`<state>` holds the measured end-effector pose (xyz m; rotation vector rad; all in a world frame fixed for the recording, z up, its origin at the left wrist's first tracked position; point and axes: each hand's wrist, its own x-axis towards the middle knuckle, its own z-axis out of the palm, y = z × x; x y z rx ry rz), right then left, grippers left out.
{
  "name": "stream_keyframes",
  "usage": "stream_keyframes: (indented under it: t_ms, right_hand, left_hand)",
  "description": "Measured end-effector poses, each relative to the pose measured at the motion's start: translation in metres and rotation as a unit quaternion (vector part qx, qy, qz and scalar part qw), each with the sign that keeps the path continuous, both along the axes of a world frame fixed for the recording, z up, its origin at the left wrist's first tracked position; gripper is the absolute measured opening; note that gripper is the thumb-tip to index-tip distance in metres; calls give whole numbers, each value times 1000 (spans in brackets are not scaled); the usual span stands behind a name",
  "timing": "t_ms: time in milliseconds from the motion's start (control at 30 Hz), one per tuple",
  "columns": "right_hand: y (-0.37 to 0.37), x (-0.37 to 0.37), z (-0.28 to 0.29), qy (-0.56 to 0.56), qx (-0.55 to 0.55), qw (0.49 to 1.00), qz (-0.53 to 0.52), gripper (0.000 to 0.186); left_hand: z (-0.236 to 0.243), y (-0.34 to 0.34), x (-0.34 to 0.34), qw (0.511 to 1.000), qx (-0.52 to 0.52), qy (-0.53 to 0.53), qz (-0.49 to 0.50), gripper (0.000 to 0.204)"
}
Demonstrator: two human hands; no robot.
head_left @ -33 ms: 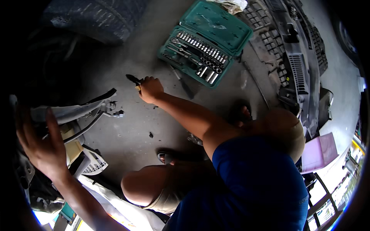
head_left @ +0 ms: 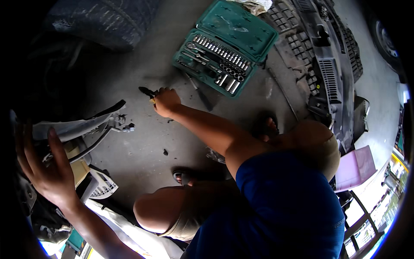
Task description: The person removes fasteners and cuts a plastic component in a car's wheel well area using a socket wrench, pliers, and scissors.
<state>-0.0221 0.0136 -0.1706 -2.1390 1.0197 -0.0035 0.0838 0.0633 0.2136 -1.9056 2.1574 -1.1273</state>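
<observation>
My right hand is closed around pliers with dark jaws and a bit of yellow handle showing. They are held over the grey floor, with the jaws pointing up and to the left. At the far left, my left hand has its fingers spread beside a pale curved car part with a dark edge. Whether the fingertips touch that part is hard to tell in the shadow. A cable with a grey connector sticks out from the part toward the middle of the floor.
An open green socket set case lies ahead, with a screwdriver beside it. Further right are a long thin rod, a long dark vehicle panel and a pink bin. A large dark tyre-like shape stands at upper left.
The whole view has shifted a little, so the floor items sit slightly further left. Both hands keep about the same pose, and the pliers stay in my right hand.
</observation>
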Motion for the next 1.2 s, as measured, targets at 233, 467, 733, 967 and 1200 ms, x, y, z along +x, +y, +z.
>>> stream_keyframes:
  t_ms: [233,467,733,967,1200]
  right_hand:
    - [-6,-11,-1,27,-41,998,27,18]
    - [-7,-3,52,44,81,995,28,22]
    - [96,-72,88,70,257,949,-169,28]
    - [114,-162,220,55,359,856,-369,30]
    - [126,-298,392,5,342,792,-506,51]
  left_hand:
    - [-76,-11,-42,960,143,171,-172,22]
    - [-90,-17,-66,921,249,250,-168,21]
    - [-92,55,-133,765,436,469,-74,17]
    - [26,118,-196,658,535,528,-42,16]
    - [141,172,-136,558,614,551,91,20]
